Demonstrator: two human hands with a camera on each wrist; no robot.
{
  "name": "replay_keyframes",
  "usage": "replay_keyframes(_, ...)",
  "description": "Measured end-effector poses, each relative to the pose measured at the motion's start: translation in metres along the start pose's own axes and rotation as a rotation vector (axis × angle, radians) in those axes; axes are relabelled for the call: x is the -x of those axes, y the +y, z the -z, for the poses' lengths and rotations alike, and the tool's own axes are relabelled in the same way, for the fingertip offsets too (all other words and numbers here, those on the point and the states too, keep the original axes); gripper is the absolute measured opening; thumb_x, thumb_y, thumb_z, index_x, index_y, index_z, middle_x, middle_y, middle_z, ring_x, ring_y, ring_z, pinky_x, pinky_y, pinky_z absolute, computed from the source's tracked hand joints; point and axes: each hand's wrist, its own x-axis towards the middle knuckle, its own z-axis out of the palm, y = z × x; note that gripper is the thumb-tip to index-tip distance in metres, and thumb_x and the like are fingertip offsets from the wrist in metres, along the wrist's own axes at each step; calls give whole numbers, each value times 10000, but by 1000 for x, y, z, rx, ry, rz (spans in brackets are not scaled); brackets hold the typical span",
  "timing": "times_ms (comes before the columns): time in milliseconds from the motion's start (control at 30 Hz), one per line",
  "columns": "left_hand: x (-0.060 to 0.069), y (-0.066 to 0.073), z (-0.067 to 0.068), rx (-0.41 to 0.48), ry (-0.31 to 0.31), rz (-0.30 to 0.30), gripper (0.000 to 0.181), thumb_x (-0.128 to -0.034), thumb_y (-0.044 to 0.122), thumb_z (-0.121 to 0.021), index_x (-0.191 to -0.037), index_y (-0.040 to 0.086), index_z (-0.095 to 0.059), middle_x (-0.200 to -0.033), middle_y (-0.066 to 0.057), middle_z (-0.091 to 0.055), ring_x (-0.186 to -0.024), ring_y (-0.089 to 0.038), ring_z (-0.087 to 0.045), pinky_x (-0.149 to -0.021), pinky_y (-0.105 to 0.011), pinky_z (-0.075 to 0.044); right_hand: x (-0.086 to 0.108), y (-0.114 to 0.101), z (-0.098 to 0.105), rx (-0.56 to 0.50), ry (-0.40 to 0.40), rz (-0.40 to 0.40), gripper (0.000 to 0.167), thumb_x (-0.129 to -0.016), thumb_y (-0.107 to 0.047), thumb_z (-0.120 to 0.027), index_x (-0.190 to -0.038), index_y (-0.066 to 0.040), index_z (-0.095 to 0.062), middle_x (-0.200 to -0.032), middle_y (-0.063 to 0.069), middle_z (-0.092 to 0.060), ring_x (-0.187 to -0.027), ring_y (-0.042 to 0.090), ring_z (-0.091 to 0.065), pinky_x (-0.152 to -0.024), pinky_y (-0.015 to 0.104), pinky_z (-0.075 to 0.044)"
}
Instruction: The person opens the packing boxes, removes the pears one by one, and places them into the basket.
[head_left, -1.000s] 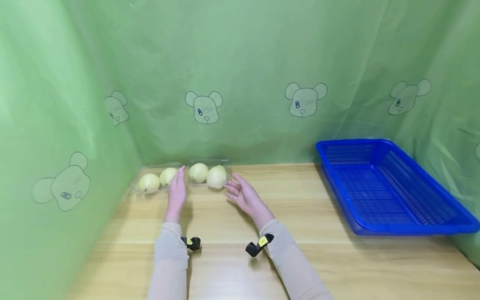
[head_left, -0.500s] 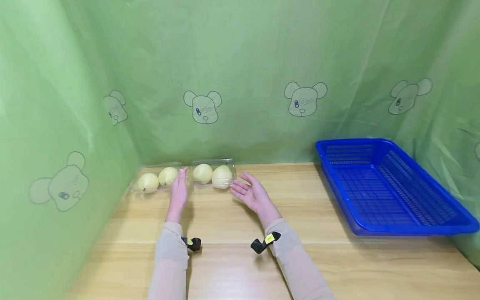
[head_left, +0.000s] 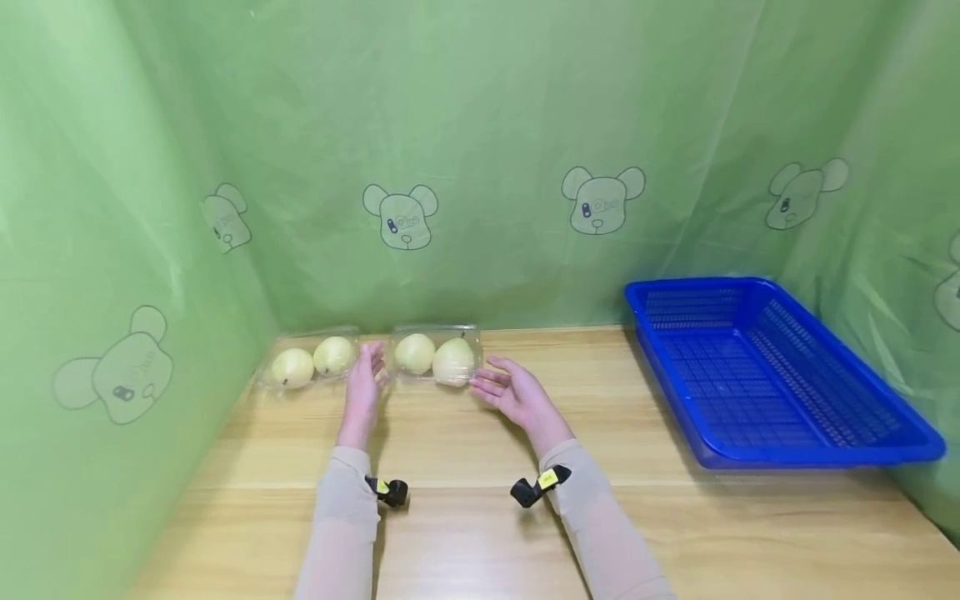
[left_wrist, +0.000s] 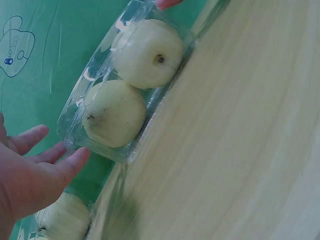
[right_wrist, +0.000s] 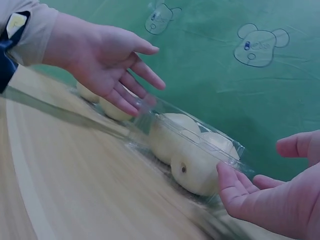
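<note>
Two clear plastic boxes, each with two pale yellow pears, stand along the back of the table. My left hand [head_left: 363,392] is in the gap between them, its fingertips by the left end of the right-hand box [left_wrist: 75,112]. At that box's other end, the fingers of my right hand [head_left: 522,400] touch the plastic. Both hands have extended, slightly bent fingers and flank the box without curling round it. Its pears [head_left: 415,354] show through the lid. The left-hand box [head_left: 347,335] and its pears [head_left: 292,367] lie left of my left hand.
A large blue plastic basket [head_left: 701,412] stands on the right side of the wooden table [head_left: 450,533]. Green sheeting [head_left: 495,100] printed with bear heads walls the table at the back and both sides, close behind the boxes.
The right-hand box has shifted to the right, widening the gap between the boxes. My right hand has moved right too; my left hand has followed slightly, and more of its fingers now show.
</note>
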Motion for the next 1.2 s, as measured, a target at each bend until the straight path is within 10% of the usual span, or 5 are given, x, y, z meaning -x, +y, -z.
replay_keyframes(600, 2, -7, -32, 114, -5, 99, 577, -1055, 414, -296, -1430, -7, -416, -1465, -210, -444, -1325, -338, -429, -1129, -443, -400, 18, -34, 46, 316, -47, 6, 563, -1033, -243, -419, -1504, 19, -255, -1464, 307, -371, -1117, 308, -614, -1143, 447, -393)
replay_keyframes(1200, 13, -5, -61, 41, -66, 111, 504, -1055, 344, -344, -1299, -55, -533, -1319, -257, -573, -1168, -352, -569, -1003, -403, -517, 39, -69, 75, 742, -10, 5, 504, -1022, -277, -460, -1411, 34, -384, -925, 57, -647, -831, 168, -661, -877, 338, -584)
